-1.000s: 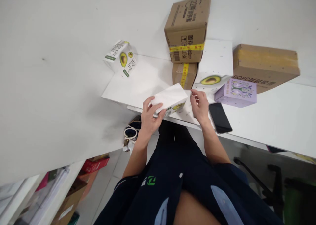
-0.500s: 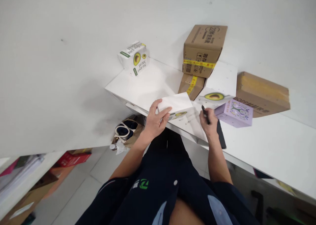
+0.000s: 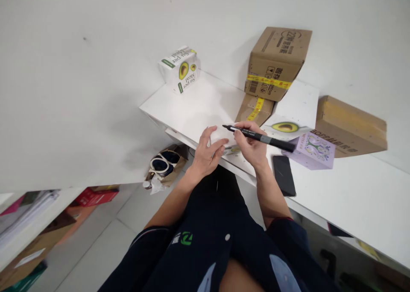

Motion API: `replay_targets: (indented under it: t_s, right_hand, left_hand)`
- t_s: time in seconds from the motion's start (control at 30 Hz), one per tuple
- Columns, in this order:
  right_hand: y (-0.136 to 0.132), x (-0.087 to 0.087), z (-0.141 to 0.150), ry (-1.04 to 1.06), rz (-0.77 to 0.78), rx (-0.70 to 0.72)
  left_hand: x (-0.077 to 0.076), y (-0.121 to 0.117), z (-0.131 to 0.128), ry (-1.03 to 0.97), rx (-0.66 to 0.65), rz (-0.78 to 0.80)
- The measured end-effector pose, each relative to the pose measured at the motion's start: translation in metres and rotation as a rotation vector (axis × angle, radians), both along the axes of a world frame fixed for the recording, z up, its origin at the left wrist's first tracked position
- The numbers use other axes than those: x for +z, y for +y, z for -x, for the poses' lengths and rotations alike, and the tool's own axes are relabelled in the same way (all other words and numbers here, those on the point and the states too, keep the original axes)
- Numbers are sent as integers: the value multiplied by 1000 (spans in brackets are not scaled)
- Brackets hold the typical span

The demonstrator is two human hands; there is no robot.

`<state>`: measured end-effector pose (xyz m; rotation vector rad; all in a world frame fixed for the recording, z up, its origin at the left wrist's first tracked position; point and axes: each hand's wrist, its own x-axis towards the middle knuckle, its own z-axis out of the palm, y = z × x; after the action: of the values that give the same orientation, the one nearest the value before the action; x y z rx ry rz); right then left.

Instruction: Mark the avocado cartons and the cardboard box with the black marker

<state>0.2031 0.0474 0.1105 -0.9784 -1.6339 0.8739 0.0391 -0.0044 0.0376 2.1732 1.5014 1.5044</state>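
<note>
A small white box (image 3: 221, 134) with an avocado picture on its front side lies near the table edge. My left hand (image 3: 204, 156) grips its left end, the fingers bent around the corner. In my right hand (image 3: 252, 150) is a black marker pen (image 3: 272, 140), its tip pointing left over the box's white top. The right hand covers the box's right end. Whether the tip touches the surface, I cannot tell. A black phone (image 3: 283, 175) lies right of my right wrist.
On the white table (image 3: 346, 193) stand a printed carton (image 3: 273, 65), a smaller taped carton (image 3: 254, 108), a large white avocado box (image 3: 296, 108), a purple box (image 3: 315, 151) and a brown carton (image 3: 352, 127). A Super Meal box (image 3: 181, 72) stands far left. A bag (image 3: 173, 168) is below.
My right hand has moved left with the marker from beside the white box to over its top. The phone now shows more fully. My left hand stays on the box.
</note>
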Motion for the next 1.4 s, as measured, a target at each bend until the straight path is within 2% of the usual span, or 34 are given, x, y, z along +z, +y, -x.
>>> replay_targets:
  t_s: [0.1, 0.17, 0.37, 0.53, 0.93, 1.07, 1.17, 1.27, 1.33, 1.4]
  right_hand:
    - [3, -12, 5, 44, -22, -39]
    - [4, -15, 7, 21, -16, -46]
    - [2, -9, 11, -45, -34, -41]
    - [4, -12, 11, -105, -61, -32]
    - [5, -9, 10, -103, -99, -15]
    - [5, -10, 11, -57, -109, -18]
    - [4, -11, 10, 71, -111, -87]
    - [1, -16, -4, 182, -126, -217]
    - [1, -25, -24, 151, -154, -357]
    - [0, -40, -51, -31, -163, -483]
  left_hand:
    - [0, 0, 4, 1, -19, 39]
    - [0, 0, 4, -8, -30, 27]
    - [2, 0, 2, 1, -12, 12]
    - [0, 1, 2, 15, -13, -48]
    - [1, 2, 3, 16, -25, -84]
    - [1, 0, 3, 47, -12, -30]
    - [-1, 3, 4, 45, -9, -44]
    - [-3, 9, 6, 29, -18, -81]
    - [-4, 15, 8, 11, -28, -101]
    - [-5, 18, 9, -7, -38, -128]
